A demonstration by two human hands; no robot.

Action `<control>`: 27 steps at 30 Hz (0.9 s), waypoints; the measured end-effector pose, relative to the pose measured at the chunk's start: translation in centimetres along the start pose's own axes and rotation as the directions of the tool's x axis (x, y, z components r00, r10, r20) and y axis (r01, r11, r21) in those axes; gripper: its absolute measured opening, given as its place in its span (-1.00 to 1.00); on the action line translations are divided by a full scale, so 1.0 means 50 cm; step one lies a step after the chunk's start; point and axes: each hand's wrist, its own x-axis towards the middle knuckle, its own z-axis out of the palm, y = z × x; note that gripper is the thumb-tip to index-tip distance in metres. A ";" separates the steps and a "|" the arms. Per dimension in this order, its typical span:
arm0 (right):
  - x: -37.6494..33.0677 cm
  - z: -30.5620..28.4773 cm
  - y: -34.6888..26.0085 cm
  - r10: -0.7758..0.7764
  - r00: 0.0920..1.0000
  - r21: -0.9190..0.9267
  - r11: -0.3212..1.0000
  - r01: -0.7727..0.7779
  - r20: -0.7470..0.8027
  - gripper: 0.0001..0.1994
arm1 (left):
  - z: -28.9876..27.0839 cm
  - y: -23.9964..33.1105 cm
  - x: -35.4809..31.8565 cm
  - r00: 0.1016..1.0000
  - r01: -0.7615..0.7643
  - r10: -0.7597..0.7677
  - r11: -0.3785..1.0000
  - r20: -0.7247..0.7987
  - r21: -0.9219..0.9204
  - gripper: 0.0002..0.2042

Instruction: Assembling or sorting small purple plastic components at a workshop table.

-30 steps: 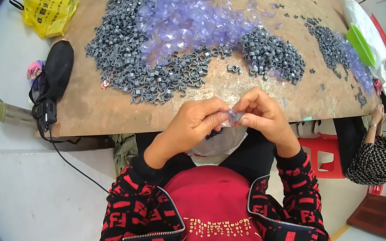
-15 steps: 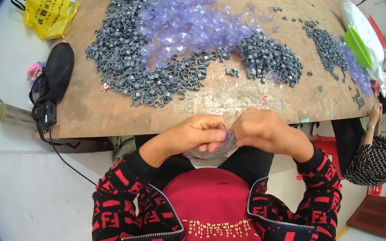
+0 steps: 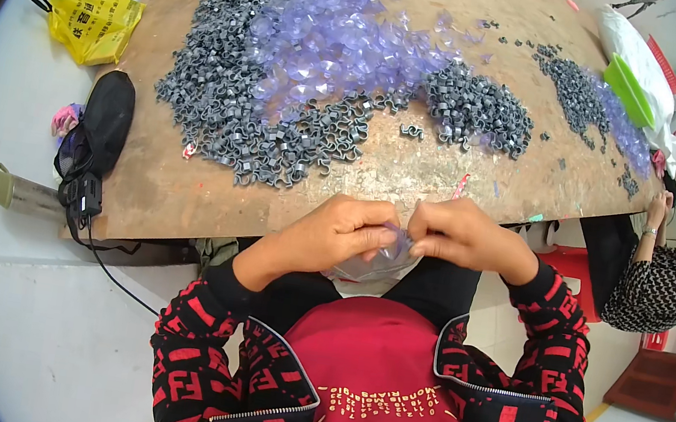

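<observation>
Our left hand (image 3: 341,233) and right hand (image 3: 460,232) pinch a small clear purple piece (image 3: 397,238) between closed fingertips. If we press unevenly, it could slip into the bag (image 3: 373,266) below our fingers.

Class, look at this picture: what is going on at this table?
A person in a red-and-black jacket holds a small clear purple plastic piece between the left hand and right hand, just off the near edge of the worn wooden table. Heaps of grey plastic clips and clear purple pieces cover it. Another person sits at right.
</observation>
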 end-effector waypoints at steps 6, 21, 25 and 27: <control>0.002 0.016 -0.032 -0.141 0.972 -0.265 0.946 0.188 0.186 -0.80 | -0.007 -0.029 -0.008 0.855 0.415 -0.159 0.780 0.493 -0.469 -0.83; -0.008 0.019 0.005 0.178 0.983 0.332 0.926 -0.182 0.041 -0.74 | 0.004 0.000 -0.011 0.995 0.102 -0.097 0.983 0.040 -0.155 -0.83; -0.005 0.011 -0.042 -0.050 0.973 -0.123 0.989 0.080 0.223 -0.75 | 0.020 -0.035 -0.013 0.857 0.467 -0.145 0.625 0.495 -0.626 -0.81; -0.003 0.004 -0.044 -0.019 0.929 -0.088 0.995 0.055 0.369 -0.76 | 0.029 -0.040 -0.014 0.794 0.551 -0.126 0.562 0.595 -0.617 -0.81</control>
